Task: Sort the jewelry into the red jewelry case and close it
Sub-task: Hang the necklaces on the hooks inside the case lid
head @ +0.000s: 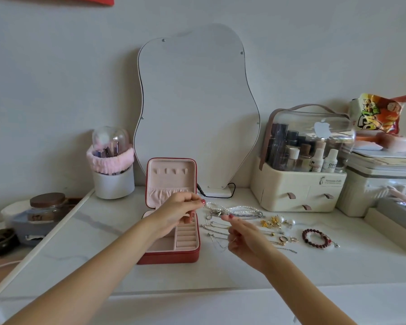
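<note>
The red jewelry case [171, 255] lies open on the white desk, its pink-lined lid [171, 177] standing upright. My left hand [181, 211] hovers over the case's tray with thumb and fingers pinched on a small gold-coloured piece too tiny to identify. My right hand [242, 235] floats just right of the case, fingers spread and index finger extended, above thin silver chains [215, 227]. A pearl strand [234, 208], a steel chain [246, 215], gold earrings [271, 222], rings [284, 239] and a dark red bead bracelet [315, 239] lie on the desk to the right.
A wavy-edged mirror [195, 109] stands behind the case with its cable. A brush holder [113, 177] sits back left, jars [47, 208] far left. A cream cosmetics organizer [298, 188] and stacked boxes [380, 184] crowd the back right.
</note>
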